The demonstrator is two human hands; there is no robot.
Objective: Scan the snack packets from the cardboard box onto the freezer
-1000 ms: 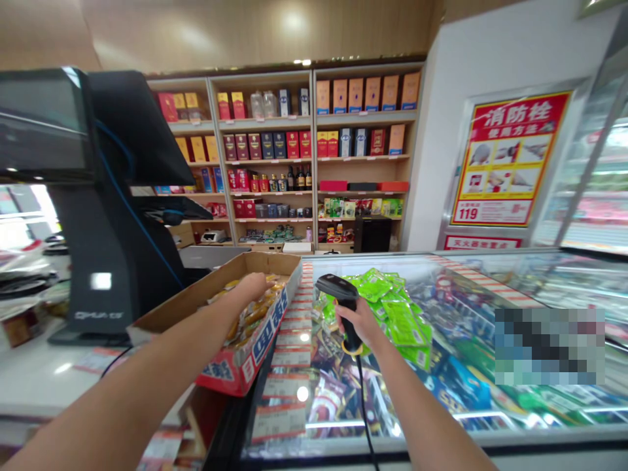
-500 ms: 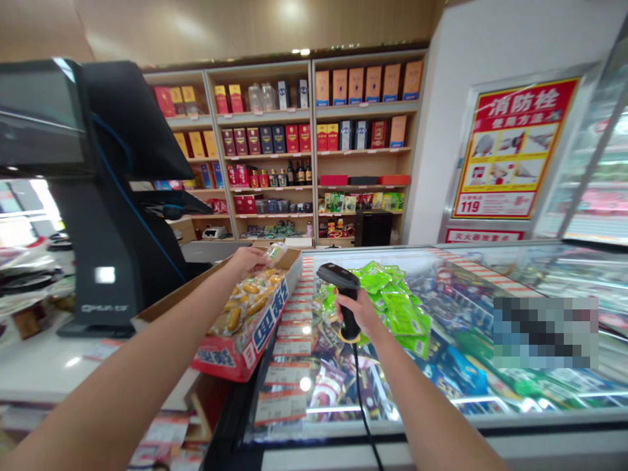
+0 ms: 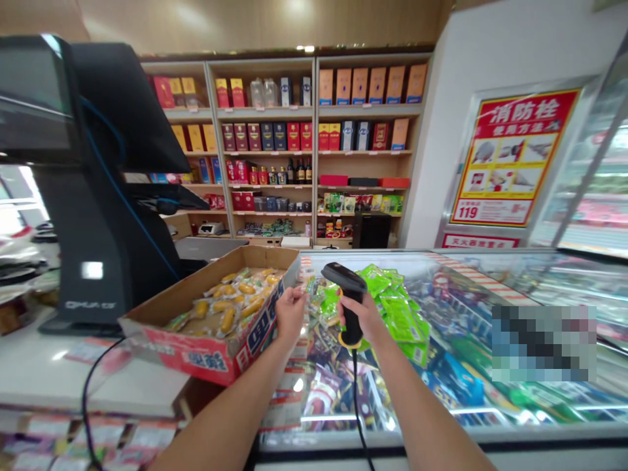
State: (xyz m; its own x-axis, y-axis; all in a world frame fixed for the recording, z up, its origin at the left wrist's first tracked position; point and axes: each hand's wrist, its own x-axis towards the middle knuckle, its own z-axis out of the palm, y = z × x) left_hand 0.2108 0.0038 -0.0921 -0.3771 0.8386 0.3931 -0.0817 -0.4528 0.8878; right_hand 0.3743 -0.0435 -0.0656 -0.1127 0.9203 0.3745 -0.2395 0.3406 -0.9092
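My right hand (image 3: 360, 314) is wrapped round the grip of a black barcode scanner (image 3: 346, 278) with yellow trim, its cable hanging down. To the left of its head, my left hand (image 3: 292, 313) pinches a small clear packet (image 3: 310, 286); its contents are too blurred to tell. The left hand is beside the right wall of an open cardboard box (image 3: 201, 356), red and blue outside. In the box lie several clear-wrapped yellow-brown snacks (image 3: 228, 319). Behind and right of the scanner, bright green packets (image 3: 400, 314) lie piled on the glass top.
A glass-topped freezer (image 3: 343, 415) with colourful packages inside stretches to the right. A large black point-of-sale terminal (image 3: 108, 242) stands at the left on a white counter (image 3: 29, 373). Shelves (image 3: 314, 157) of boxes and bottles line the back wall. A pixelated patch covers part of the right side.
My left hand has moved right and down, out from over the box, bringing the small packet near the scanner. My right hand keeps its grip on the scanner, almost in the same place.
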